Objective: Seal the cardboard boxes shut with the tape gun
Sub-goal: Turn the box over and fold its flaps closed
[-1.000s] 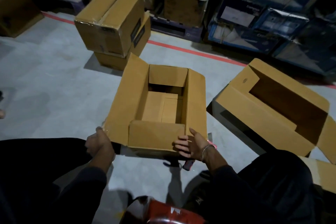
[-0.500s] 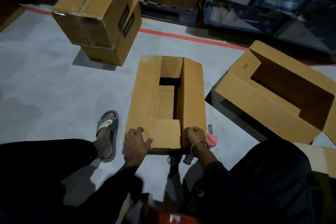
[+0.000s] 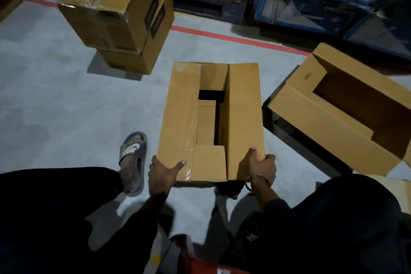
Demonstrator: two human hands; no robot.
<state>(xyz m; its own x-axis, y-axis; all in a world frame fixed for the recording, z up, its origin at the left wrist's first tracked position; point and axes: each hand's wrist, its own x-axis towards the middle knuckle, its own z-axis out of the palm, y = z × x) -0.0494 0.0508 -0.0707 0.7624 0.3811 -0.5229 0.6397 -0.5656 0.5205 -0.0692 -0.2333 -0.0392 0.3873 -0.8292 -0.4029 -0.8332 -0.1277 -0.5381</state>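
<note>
Head view: on the floor (image 3: 66, 100), straight ahead of both hands, the cardboard box (image 3: 210, 122), long axis running away from the body, long flaps folded down with a gap left between. Left hand (image 3: 163, 172) gripping the near left corner, thumb on top. Right hand (image 3: 259, 165) curled round the near right corner. Both equally near. No tape gun clearly seen.
</note>
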